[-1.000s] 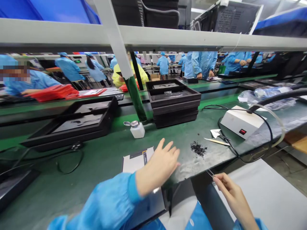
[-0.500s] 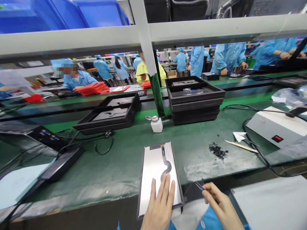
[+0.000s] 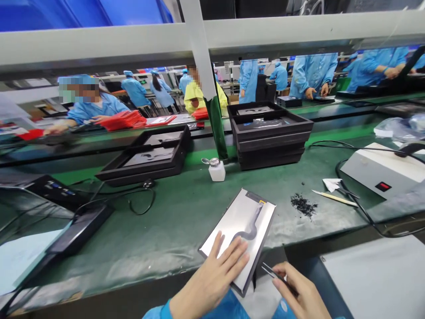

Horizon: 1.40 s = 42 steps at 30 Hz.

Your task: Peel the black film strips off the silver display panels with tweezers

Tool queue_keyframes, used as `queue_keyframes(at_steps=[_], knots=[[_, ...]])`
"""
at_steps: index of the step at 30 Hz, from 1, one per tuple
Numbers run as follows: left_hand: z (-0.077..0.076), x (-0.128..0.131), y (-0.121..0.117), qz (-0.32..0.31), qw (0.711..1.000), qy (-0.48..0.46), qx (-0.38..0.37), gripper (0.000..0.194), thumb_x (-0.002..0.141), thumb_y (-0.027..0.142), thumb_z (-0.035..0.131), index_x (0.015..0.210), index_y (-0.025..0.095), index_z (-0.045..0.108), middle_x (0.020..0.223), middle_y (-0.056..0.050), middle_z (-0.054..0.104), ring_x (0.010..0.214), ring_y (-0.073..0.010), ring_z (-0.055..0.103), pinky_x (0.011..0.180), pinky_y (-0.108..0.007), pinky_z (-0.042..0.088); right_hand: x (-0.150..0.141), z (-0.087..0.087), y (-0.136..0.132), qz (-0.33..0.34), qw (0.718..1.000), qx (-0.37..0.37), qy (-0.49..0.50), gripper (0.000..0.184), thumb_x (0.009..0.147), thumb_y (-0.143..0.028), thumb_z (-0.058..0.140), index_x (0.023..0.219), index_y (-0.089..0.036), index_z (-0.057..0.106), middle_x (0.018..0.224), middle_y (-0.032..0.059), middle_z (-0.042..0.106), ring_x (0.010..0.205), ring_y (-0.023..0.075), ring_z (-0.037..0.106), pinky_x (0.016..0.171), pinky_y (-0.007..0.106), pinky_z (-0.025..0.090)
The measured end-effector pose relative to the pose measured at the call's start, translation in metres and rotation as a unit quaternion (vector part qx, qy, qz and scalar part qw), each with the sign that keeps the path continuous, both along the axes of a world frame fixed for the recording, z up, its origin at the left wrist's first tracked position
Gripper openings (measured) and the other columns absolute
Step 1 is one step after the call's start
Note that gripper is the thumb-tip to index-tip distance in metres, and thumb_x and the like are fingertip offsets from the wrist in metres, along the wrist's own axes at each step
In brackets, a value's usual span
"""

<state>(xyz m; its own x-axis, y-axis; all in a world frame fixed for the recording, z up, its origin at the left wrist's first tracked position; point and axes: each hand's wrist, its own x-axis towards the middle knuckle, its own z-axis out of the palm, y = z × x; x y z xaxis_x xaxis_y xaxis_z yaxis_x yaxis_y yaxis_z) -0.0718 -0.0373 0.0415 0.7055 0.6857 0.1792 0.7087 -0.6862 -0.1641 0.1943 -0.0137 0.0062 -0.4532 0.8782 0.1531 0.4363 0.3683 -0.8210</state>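
A flat display panel (image 3: 235, 217) with a silver back and a dark edge lies slanted at the bench's front edge, its near end past the edge. A curved grey flex cable (image 3: 254, 223) runs along its back to a yellow-framed spot near the far end. My left hand (image 3: 215, 274) rests on the near part of the panel, fingers stretched out and a little apart. Just right of the panel, my right hand (image 3: 300, 288) grips dark tweezers (image 3: 282, 280), whose tips are apart and point toward the panel's edge. Nothing shows between the tips.
A white pump bottle (image 3: 217, 171) with its lid up stands behind the panel. Black scraps (image 3: 303, 206) and a pale-handled blade (image 3: 335, 198) lie to the right, near a grey box (image 3: 375, 173) with cables. Black trays (image 3: 272, 146) are stacked behind; another tray (image 3: 142, 170) is left.
The panel has turned clockwise, its far end swinging right, with my left hand turning along on it. My right hand has moved slightly down and left with the tweezers.
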Motion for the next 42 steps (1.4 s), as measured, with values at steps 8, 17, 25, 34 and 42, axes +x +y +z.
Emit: queue_keyframes(at_steps=[8, 17, 25, 34, 42], knots=[[-0.007, 0.010, -0.015, 0.013, 0.996, -0.086, 0.021, 0.058, 0.086, 0.008, 0.051, 0.144, 0.000, 0.043, 0.150, -0.021, 0.047, 0.148, -0.0328, 0.029, 0.116, -0.054, 0.036, -0.008, 0.001, -0.013, 0.029, 0.984, 0.157, -0.082, 0.025, 0.106, -0.035, 0.037, 0.096, -0.025, 0.057, 0.075, -0.0003, 0.073, 0.051, 0.0136, 0.070, 0.048, 0.018, 0.050], [-0.032, 0.015, -0.018, 0.030, 0.986, -0.165, 0.012, 0.065, 0.085, 0.002, 0.046, 0.149, 0.001, 0.034, 0.154, -0.020, 0.041, 0.148, -0.0335, 0.028, 0.114, -0.054, 0.041, -0.014, 0.004, -0.015, 0.036, 0.978, 0.176, -0.108, 0.027, 0.107, -0.031, 0.036, 0.096, -0.022, 0.059, 0.079, 0.0023, 0.070, 0.057, 0.0127, 0.070, 0.050, 0.017, 0.050], [-0.025, 0.018, -0.018, 0.029, 0.984, -0.174, 0.012, 0.065, 0.083, -0.001, 0.043, 0.147, -0.001, 0.036, 0.153, -0.020, 0.042, 0.149, -0.0332, 0.026, 0.113, -0.054, 0.042, -0.018, 0.006, -0.017, 0.030, 0.977, 0.179, -0.113, 0.026, 0.106, -0.029, 0.036, 0.095, -0.023, 0.059, 0.079, 0.0019, 0.070, 0.056, 0.0121, 0.070, 0.048, 0.017, 0.048], [-0.017, 0.017, -0.018, 0.029, 0.987, -0.155, 0.006, 0.065, 0.083, 0.000, 0.047, 0.147, -0.001, 0.036, 0.150, -0.021, 0.046, 0.148, -0.0337, 0.024, 0.111, -0.054, 0.044, -0.020, 0.011, -0.014, 0.035, 0.969, 0.207, -0.128, 0.028, 0.106, -0.025, 0.034, 0.093, -0.024, 0.059, 0.075, 0.0002, 0.069, 0.054, 0.0119, 0.070, 0.047, 0.017, 0.047], [-0.019, 0.019, -0.018, 0.032, 0.987, -0.154, 0.017, 0.061, 0.080, -0.002, 0.045, 0.141, -0.002, 0.043, 0.149, -0.021, 0.048, 0.149, -0.0340, 0.025, 0.111, -0.053, 0.045, -0.019, 0.006, -0.014, 0.039, 0.964, 0.226, -0.138, 0.028, 0.106, -0.022, 0.035, 0.089, -0.023, 0.058, 0.070, -0.0008, 0.065, 0.052, 0.0111, 0.067, 0.047, 0.017, 0.043]])
